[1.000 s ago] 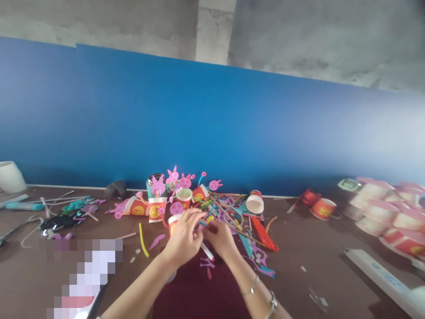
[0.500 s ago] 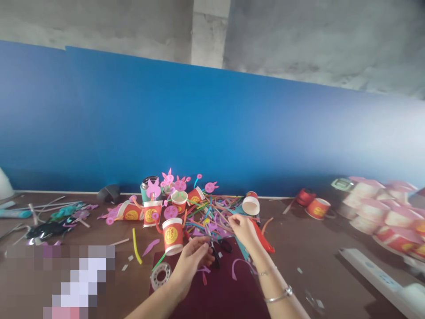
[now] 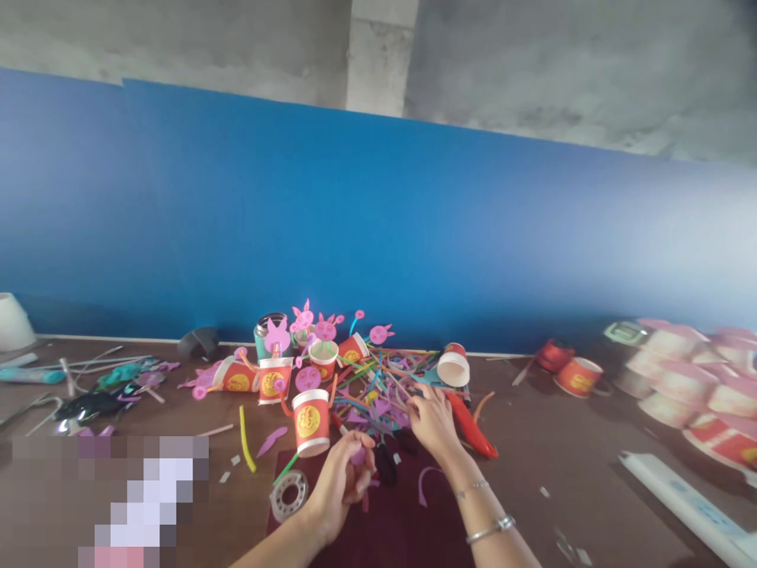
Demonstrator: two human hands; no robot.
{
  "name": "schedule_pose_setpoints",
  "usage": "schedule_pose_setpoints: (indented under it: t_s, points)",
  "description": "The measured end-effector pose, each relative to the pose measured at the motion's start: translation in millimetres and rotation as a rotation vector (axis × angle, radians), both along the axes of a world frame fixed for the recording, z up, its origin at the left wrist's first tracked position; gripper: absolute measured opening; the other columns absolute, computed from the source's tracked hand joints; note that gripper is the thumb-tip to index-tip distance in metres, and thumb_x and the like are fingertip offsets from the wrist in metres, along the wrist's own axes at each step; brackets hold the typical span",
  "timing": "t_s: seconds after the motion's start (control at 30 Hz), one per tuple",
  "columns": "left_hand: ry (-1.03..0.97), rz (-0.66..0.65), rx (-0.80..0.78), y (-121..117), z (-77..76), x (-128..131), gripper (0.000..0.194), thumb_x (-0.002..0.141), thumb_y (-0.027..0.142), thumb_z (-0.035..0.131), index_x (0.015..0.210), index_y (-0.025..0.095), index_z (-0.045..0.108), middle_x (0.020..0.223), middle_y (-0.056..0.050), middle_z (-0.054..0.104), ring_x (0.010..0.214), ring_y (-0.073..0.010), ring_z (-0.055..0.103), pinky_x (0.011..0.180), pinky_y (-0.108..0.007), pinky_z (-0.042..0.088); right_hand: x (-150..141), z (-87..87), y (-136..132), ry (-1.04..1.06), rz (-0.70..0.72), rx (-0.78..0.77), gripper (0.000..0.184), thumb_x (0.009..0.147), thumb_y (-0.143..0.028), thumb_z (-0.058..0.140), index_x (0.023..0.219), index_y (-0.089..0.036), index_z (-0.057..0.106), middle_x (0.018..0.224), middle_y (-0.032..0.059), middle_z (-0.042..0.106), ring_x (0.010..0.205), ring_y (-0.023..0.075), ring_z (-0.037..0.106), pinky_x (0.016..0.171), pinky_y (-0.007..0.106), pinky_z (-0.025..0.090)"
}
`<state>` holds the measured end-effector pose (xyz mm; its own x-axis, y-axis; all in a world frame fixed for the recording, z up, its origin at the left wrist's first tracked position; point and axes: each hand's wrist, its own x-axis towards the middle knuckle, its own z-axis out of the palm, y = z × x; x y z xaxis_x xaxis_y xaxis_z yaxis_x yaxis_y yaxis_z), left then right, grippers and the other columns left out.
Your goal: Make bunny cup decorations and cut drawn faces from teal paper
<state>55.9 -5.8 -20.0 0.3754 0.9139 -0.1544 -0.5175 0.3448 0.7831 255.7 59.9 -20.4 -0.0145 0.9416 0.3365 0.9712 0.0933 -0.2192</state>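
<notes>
Low in the middle, my left hand (image 3: pixel 343 481) is closed, with a small purple paper piece (image 3: pixel 358 456) showing between thumb and fingers. My right hand (image 3: pixel 434 420) reaches to the near right side of a heap of coloured strips and purple scraps (image 3: pixel 382 386). Its fingers are curled together; what they hold, if anything, is hidden. Between the hands lie black-handled scissors (image 3: pixel 386 464), partly covered. Just left of my left hand stands a red-and-white paper cup (image 3: pixel 311 424) with a pink face cutout (image 3: pixel 308 379) behind it. A roll of tape (image 3: pixel 289 495) lies beside my left wrist.
More decorated cups (image 3: pixel 275 380) stand behind on the left. A red pouch-like object (image 3: pixel 473 426) lies right of my right hand. Stacked cups (image 3: pixel 674 371) and a white power strip (image 3: pixel 680 497) sit far right. A blue partition (image 3: pixel 378 229) rises behind the table.
The purple piece now shows in my left hand, which is turned slightly. My right hand has moved a little, its fingers more curled at the heap. The whole view has shifted slightly.
</notes>
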Motion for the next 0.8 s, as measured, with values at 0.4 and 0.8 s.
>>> schedule_pose_setpoints:
  t_s: [0.4, 0.8]
  points:
    - [0.641, 0.324, 0.552, 27, 37.0, -2, 0.02, 0.08, 0.034, 0.058, 0.086, 0.018, 0.068, 0.081, -0.004, 0.066, 0.077, -0.018, 0.058, 0.07, -0.026, 0.042, -2, 27.6, -4, 0.539, 0.211, 0.256, 0.021, 0.084, -0.029, 0.051, 0.071, -0.019, 0.064, 0.109, 0.0113, 0.064, 0.107, 0.0263, 0.054, 0.094, 0.041, 0.038]
    - [1.001, 0.472, 0.794, 41, 56.6, -15, 0.011, 0.081, 0.025, 0.056, 0.075, 0.022, 0.066, 0.072, -0.002, 0.064, 0.066, -0.0169, 0.056, 0.062, -0.025, 0.036, -44, 84.4, -30, 0.426, 0.474, -0.049, 0.018, 0.085, -0.019, 0.05, 0.089, -0.021, 0.068, 0.082, 0.0045, 0.071, 0.081, 0.0207, 0.064, 0.078, 0.031, 0.041]
